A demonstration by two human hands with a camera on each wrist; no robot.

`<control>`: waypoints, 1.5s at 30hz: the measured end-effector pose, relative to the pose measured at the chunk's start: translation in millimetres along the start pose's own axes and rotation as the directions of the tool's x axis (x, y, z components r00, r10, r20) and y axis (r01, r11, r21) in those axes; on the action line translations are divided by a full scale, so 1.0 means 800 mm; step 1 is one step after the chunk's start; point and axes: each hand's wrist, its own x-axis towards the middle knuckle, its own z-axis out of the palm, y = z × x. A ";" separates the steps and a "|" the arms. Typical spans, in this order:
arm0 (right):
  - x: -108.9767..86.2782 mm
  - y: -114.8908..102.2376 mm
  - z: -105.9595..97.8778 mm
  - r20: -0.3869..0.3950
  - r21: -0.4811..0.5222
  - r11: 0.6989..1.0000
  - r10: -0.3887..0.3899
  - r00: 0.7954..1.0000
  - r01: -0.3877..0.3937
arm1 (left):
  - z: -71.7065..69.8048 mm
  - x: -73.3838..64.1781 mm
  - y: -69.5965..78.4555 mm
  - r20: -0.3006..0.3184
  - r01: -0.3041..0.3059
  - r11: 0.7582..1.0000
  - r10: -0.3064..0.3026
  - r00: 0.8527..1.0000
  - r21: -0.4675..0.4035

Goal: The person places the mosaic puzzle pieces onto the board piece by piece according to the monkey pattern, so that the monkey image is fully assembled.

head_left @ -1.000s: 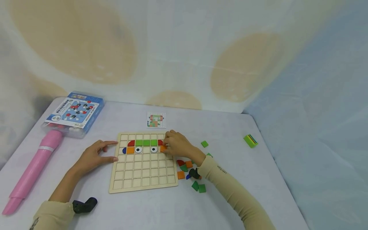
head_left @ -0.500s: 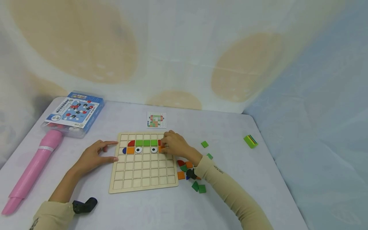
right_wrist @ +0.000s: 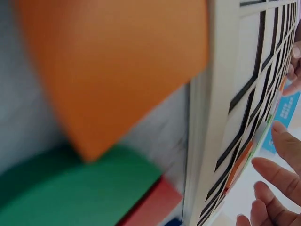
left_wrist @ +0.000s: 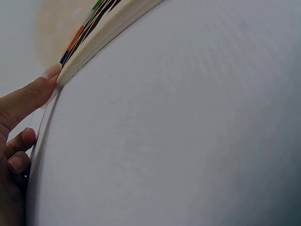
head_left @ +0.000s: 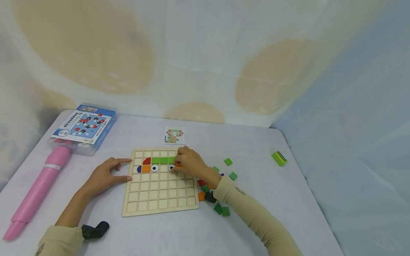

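Note:
A pale wooden grid board (head_left: 145,195) lies on the table with flat shaped tiles in its upper rows: green squares (head_left: 164,160), a red quarter-round (head_left: 147,161), a blue rounded tile (head_left: 139,169), an orange square (head_left: 145,168) and two eye discs, the left eye disc (head_left: 154,168) in full view. My left hand (head_left: 104,175) steadies the board's left edge, thumb and forefinger spread apart. Over the upper right squares, my right hand (head_left: 193,164) has its thumb at the right eye disc (head_left: 171,167). It covers the red tile there and part of another orange tile (head_left: 179,165). In the right wrist view its fingers (right_wrist: 277,183) hold nothing.
Loose tiles, including a green square (head_left: 225,211) and a red piece (head_left: 201,182), lie right of the board. A patterned card (head_left: 174,135) lies behind it. Farther out are a boxed set (head_left: 84,126), a pink tube (head_left: 38,195) and a green block (head_left: 279,158).
My right hand has shifted left from the orange tile to the right eye disc. That orange tile moved slightly left, beside the disc. The left hand stays at the board's edge.

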 end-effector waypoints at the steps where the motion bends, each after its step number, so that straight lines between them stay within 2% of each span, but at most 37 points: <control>1: 0.001 0.000 0.001 0.005 -0.009 1.000 -0.004 1.000 0.005 | 0.001 0.000 0.000 0.000 0.003 1.000 -0.003 1.000 0.002; 5: 0.000 0.001 0.006 0.010 -0.032 0.999 -0.005 1.000 0.006 | 0.005 0.001 0.002 0.002 0.001 1.000 -0.001 1.000 -0.002; 14: -0.004 0.002 0.009 -0.060 -0.044 0.999 -0.004 0.998 0.002 | 0.011 0.003 0.004 0.012 0.007 1.000 -0.007 1.000 -0.001; 22: -0.003 0.004 0.013 0.009 0.033 0.998 0.052 0.999 -0.052 | 0.017 0.002 0.001 0.017 0.009 1.000 -0.009 1.000 0.004; 26: -0.011 0.013 0.007 0.014 0.083 0.994 0.068 0.998 -0.068 | 0.019 0.002 -0.001 0.030 0.025 1.000 -0.024 0.999 -0.003; 30: -0.035 0.046 -0.013 -0.028 0.166 0.977 0.143 0.989 -0.136 | 0.018 0.000 0.001 0.032 0.028 1.000 -0.028 0.999 0.003; 35: -0.083 0.108 -0.031 -0.044 0.214 0.936 0.297 0.954 -0.281 | 0.013 -0.004 0.001 0.029 0.033 0.999 -0.034 0.999 0.019; 38: -0.115 0.134 -0.034 -0.036 0.240 0.914 0.345 0.938 -0.327 | 0.009 -0.006 0.001 0.023 0.028 0.999 -0.029 0.999 0.026; 41: -0.140 0.143 -0.034 -0.032 0.273 0.896 0.372 0.928 -0.350 | 0.004 -0.006 0.002 0.022 0.017 0.999 -0.018 1.000 0.028; 45: -0.155 0.133 -0.032 -0.031 0.253 0.885 0.410 0.911 -0.390 | -0.001 -0.006 0.004 0.030 0.023 0.999 -0.024 0.999 0.026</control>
